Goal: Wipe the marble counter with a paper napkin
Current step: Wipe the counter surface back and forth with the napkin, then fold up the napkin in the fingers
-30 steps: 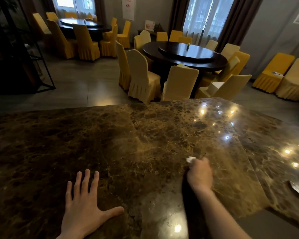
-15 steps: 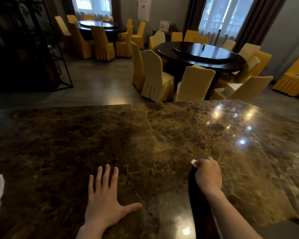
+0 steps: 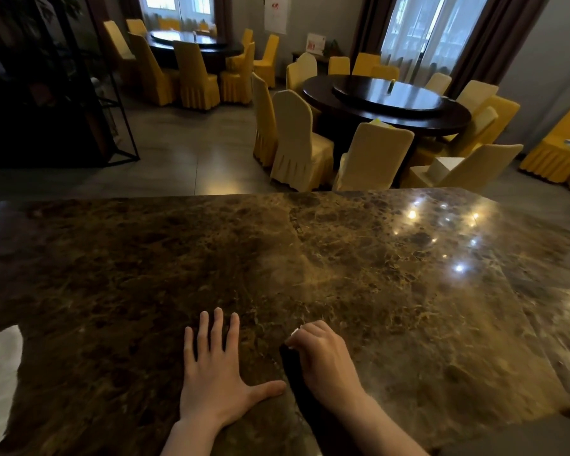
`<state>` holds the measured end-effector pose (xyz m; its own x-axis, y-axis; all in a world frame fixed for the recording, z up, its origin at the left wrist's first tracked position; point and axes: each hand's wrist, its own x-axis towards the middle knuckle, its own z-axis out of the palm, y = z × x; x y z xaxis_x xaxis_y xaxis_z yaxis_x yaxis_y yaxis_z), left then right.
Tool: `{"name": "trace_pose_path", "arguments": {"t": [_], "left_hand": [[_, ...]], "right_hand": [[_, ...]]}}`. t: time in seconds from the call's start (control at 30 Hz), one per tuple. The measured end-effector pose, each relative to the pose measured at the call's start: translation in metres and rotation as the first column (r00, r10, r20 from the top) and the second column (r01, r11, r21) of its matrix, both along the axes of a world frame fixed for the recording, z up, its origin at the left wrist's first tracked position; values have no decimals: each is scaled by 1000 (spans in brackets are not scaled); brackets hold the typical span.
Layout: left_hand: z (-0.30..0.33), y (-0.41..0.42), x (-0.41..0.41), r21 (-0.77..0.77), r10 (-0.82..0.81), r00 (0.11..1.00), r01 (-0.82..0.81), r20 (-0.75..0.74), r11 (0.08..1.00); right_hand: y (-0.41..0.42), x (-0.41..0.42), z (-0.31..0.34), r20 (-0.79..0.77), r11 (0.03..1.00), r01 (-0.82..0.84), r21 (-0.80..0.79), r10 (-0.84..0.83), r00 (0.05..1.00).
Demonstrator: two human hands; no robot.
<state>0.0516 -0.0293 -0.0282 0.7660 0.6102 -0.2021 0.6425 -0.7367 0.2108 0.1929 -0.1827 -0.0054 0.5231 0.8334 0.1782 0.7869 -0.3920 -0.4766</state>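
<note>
The right hand [image 3: 323, 357] is clenched around a white paper napkin [image 3: 295, 333], only a crumpled corner showing, pressed on the glossy brown marble surface [image 3: 392, 291]. The left hand [image 3: 216, 373] lies flat, fingers spread, empty.

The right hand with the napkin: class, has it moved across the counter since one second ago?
Yes. The right hand has slid leftward along the marble counter, closing on the planted left hand until nearly touching its thumb.

A: What is hidden? The paper napkin [image 3: 295, 332] is mostly covered by the curled right hand [image 3: 323, 360]; only a white corner shows at eleven o'clock.

B: Both forearms are cut off at six o'clock.
</note>
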Motion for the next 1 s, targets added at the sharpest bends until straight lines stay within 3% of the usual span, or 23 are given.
{"name": "trace_pose_path", "arguments": {"t": [0.07, 0.23, 0.33, 0.6, 0.8, 1.0], "left_hand": [[0, 0, -1, -2, 0, 1000, 0, 31, 1000], [-2, 0, -2, 5, -13, 999, 12, 32, 1000], [-3, 0, -1, 18, -7, 999, 6, 46, 1000], [-2, -2, -3, 0, 4, 999, -4, 51, 1000], [2, -18, -10, 4, 43, 999, -43, 27, 999], [4, -69, -21, 43, 121, 990, -124, 67, 991]], "right_hand": [[-12, 5, 2, 46, 1000, 11, -27, -10, 999], [-18, 32, 1, 59, 914, 404, 23, -405, 913], [-5, 25, -2, 92, 888, 460, 17, -459, 884], [-6, 5, 4, 72, 976, 217, -28, -215, 974], [-34, -4, 23, -235, 982, 96, 162, -56, 970], [-83, -30, 44, -540, 954, 146, 260, 18, 842]]}}
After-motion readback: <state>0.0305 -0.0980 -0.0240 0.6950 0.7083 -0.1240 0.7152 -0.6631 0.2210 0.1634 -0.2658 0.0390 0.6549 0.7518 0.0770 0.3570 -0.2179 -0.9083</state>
